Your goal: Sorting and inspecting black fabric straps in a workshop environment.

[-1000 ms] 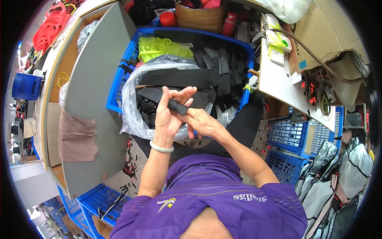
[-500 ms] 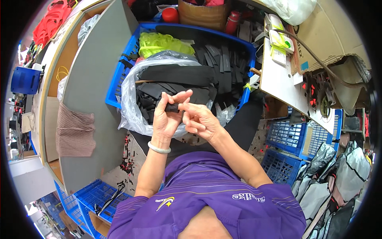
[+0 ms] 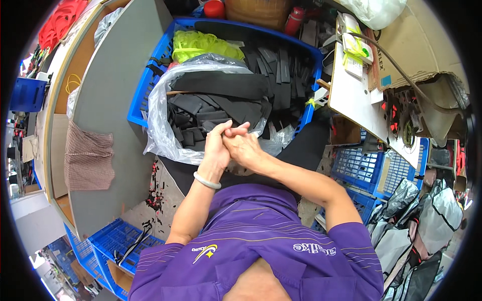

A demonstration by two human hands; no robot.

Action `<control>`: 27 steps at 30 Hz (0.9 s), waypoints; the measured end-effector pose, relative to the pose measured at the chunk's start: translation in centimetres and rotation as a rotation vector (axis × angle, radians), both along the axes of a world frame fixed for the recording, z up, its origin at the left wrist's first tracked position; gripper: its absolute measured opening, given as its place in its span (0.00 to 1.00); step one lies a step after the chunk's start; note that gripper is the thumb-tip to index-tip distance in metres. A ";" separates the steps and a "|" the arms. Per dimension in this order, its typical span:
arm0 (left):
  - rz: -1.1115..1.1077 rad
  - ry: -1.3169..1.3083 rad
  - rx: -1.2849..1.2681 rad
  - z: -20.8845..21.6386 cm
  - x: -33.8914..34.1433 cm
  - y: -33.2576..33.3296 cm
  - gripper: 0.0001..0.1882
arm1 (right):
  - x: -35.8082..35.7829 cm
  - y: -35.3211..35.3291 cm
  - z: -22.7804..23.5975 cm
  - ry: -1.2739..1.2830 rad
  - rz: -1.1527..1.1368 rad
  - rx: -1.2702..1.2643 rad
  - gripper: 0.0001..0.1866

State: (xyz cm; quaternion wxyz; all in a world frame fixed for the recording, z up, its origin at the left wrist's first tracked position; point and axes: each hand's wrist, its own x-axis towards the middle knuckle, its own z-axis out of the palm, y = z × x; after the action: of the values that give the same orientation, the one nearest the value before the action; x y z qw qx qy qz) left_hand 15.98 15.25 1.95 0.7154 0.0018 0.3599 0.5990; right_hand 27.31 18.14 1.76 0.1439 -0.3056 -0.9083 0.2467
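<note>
My left hand (image 3: 216, 150), with a pale bangle (image 3: 207, 181) at its wrist, is pressed against my right hand (image 3: 243, 148). The fingers of both are folded together, and whatever lies between the palms is hidden. Just beyond them, a clear plastic bag (image 3: 157, 120) gapes around many flat black strips (image 3: 213, 108). A long black piece (image 3: 221, 83) lies across the top of that heap. The bag rests in a blue plastic crate (image 3: 138, 103), where more black strips (image 3: 281, 70) and a bundle of neon-yellow straps (image 3: 203, 45) also lie.
A grey panel (image 3: 115, 100) with a checked cloth (image 3: 90, 155) stands on the left. To the right are a white board (image 3: 356, 98), a cardboard box (image 3: 427, 45) and stacked blue crates (image 3: 354, 163). Silver-grey bags (image 3: 437, 215) pile up at lower right; black scraps litter the floor.
Half a second ago a small black piece showed between my fingers. My hands have since closed together, my right hand folding over, and the piece is out of sight.
</note>
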 end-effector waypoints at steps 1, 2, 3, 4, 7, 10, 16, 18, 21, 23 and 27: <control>0.026 0.036 -0.059 -0.2 -0.2 0.3 0.16 | -0.7 -0.1 -0.6 -0.045 0.010 -0.002 0.08; -0.006 -0.025 -0.160 -0.2 -1.0 0.8 0.15 | -1.6 -0.1 -1.1 -0.004 -0.009 -0.047 0.07; -0.033 -0.085 -0.268 0.1 -2.1 0.8 0.14 | -2.4 -0.3 -1.1 0.038 -0.023 -0.100 0.07; 0.039 -0.070 -0.188 0.0 -2.7 0.5 0.16 | -2.7 -0.3 -1.1 0.106 0.004 -0.084 0.09; 0.246 -0.164 -0.331 1.7 -4.9 0.2 0.17 | -2.7 -1.3 0.2 -0.024 0.049 -0.129 0.09; 0.227 -0.140 -0.285 -0.1 -5.3 0.1 0.20 | -2.7 -1.2 0.9 -0.056 0.082 -0.173 0.11; 0.254 -0.135 -0.205 -2.5 -4.8 1.8 0.19 | -5.1 1.4 -1.2 0.042 0.048 -0.077 0.04; 0.222 -0.114 -0.287 -2.3 -6.9 3.9 0.18 | -6.3 2.9 -1.6 0.045 0.029 -0.115 0.04; 0.377 0.058 -0.234 -4.0 -11.9 5.8 0.12 | -6.2 4.7 -1.8 0.357 -0.095 -0.169 0.10; 0.362 0.558 -0.250 -4.2 -13.1 6.9 0.10 | -5.0 7.0 -3.8 0.187 -0.296 -0.076 0.09; 0.184 1.265 -0.277 -5.2 -13.6 9.5 0.11 | -4.6 11.6 -6.7 0.089 -0.346 -0.032 0.08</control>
State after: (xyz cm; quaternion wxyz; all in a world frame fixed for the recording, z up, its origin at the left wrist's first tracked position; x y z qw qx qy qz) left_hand 2.41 24.77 -3.29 0.3049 0.2309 0.7839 0.4891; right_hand 22.75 29.74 -4.94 0.2197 -0.4485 -0.8307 0.2458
